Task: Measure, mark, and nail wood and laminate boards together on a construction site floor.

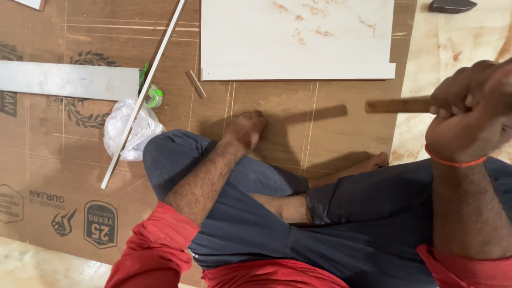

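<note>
Head view shows us sitting cross-legged on a brown plywood sheet [341, 133]. Our right hand [472, 114] is closed in a fist around a wooden handle [397, 104], which sticks out of the fist to the left, level above the sheet; what is at its other end we cannot tell. Our left hand [246, 128] rests flat on the plywood, fingers curled loosely, holding nothing, well apart from the handle. Just beyond this hand lies a white board [296, 40], and a small wooden stick [195, 84] is near. Further left of this hand we see a crumpled plastic bag [125, 130] under a thin white strip [144, 93], and a grey metal bar [69, 81].
</note>
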